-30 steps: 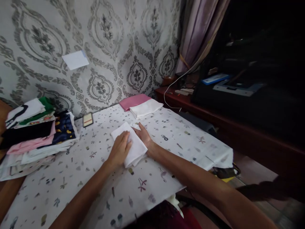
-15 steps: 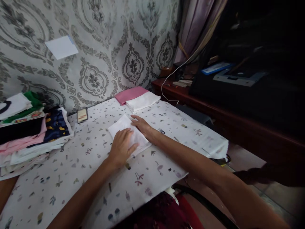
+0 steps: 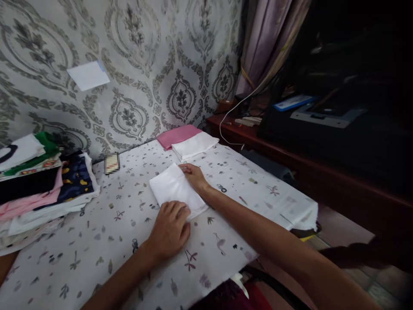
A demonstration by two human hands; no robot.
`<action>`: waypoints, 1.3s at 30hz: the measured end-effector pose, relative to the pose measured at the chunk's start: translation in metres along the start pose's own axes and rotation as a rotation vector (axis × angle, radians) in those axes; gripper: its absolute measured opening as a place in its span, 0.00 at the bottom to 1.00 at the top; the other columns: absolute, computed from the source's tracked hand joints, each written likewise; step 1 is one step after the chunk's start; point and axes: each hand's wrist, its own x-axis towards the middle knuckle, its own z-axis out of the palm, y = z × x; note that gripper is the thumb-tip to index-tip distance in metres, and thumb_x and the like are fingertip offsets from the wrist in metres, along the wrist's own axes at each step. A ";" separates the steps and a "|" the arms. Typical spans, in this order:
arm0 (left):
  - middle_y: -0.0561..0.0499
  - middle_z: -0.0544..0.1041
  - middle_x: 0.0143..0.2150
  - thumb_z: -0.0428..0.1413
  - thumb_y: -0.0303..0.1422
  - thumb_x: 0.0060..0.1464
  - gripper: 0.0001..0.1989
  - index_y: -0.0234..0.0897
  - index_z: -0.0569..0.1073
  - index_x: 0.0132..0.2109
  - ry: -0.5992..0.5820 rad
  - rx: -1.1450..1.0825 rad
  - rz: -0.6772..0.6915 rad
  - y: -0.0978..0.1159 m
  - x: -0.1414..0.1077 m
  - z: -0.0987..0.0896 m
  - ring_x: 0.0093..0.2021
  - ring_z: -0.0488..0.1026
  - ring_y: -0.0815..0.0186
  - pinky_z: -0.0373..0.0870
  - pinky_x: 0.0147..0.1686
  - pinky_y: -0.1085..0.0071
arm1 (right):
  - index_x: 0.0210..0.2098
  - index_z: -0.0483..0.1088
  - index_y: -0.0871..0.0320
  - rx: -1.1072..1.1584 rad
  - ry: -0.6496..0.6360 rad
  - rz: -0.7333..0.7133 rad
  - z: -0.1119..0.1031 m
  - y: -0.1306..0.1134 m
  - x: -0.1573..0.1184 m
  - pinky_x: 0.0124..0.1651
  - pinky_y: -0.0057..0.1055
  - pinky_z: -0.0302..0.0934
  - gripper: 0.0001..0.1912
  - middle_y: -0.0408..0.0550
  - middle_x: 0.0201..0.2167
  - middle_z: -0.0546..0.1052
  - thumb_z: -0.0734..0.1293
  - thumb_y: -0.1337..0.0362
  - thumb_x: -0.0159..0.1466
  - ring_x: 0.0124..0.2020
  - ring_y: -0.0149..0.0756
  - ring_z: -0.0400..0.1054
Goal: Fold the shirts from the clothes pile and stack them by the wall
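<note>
A folded white cloth (image 3: 176,187) lies flat on the patterned white table cover (image 3: 112,258). My left hand (image 3: 171,226) rests at the cloth's near left corner, its fingers curled together against the edge; whether they pinch the fabric cannot be made out. Along the far right edge is my right hand (image 3: 195,177), with its fingers closed on the cloth's border near the far corner. Farther back, a folded pink cloth (image 3: 176,135) and another folded white cloth (image 3: 195,145) lie partly overlapping.
Stacked folded clothes (image 3: 48,185) stand at the left edge. A small blurred card-like object (image 3: 112,163) lies near the wall. On the right are a dark red wooden cabinet (image 3: 277,150) and a white cable (image 3: 222,122).
My left hand has slid off the middle of the cloth toward its near edge, and its fingers have curled. My right hand's fingers have drawn together at the edge. The view has tilted slightly upward.
</note>
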 end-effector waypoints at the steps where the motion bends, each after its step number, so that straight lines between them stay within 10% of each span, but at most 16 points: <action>1: 0.42 0.76 0.48 0.51 0.30 0.59 0.10 0.36 0.71 0.48 0.003 -0.046 -0.004 -0.002 0.001 -0.005 0.49 0.70 0.54 0.66 0.50 0.53 | 0.38 0.74 0.57 -0.022 0.018 -0.016 -0.001 -0.003 -0.001 0.52 0.44 0.66 0.21 0.43 0.32 0.79 0.60 0.75 0.47 0.38 0.39 0.73; 11: 0.39 0.68 0.65 0.41 0.41 0.67 0.23 0.37 0.65 0.62 -0.041 -0.117 -0.267 -0.073 0.023 0.007 0.68 0.60 0.55 0.46 0.68 0.47 | 0.57 0.69 0.55 -0.627 -0.383 -0.397 0.026 -0.021 -0.032 0.66 0.49 0.54 0.20 0.54 0.58 0.73 0.59 0.59 0.69 0.63 0.46 0.62; 19: 0.38 0.54 0.73 0.40 0.45 0.67 0.29 0.38 0.57 0.69 -0.145 -0.105 -0.478 -0.124 0.037 0.002 0.73 0.47 0.53 0.41 0.68 0.44 | 0.58 0.68 0.59 -0.687 -0.315 -0.377 0.018 0.000 -0.024 0.67 0.48 0.53 0.22 0.57 0.59 0.71 0.56 0.60 0.70 0.63 0.45 0.62; 32: 0.47 0.60 0.71 0.49 0.42 0.65 0.25 0.49 0.60 0.68 -0.188 -0.187 -0.011 0.011 -0.043 0.002 0.72 0.53 0.57 0.49 0.69 0.48 | 0.53 0.72 0.57 -0.813 -0.348 -0.389 0.020 -0.008 -0.001 0.63 0.49 0.53 0.20 0.55 0.51 0.76 0.61 0.69 0.63 0.57 0.48 0.64; 39: 0.37 0.72 0.57 0.54 0.45 0.59 0.23 0.41 0.65 0.57 0.339 -0.684 -0.805 -0.024 -0.055 -0.001 0.58 0.71 0.51 0.72 0.52 0.53 | 0.41 0.77 0.56 -1.045 -0.621 -0.386 0.035 -0.031 0.037 0.57 0.51 0.59 0.15 0.56 0.48 0.77 0.71 0.66 0.53 0.52 0.54 0.68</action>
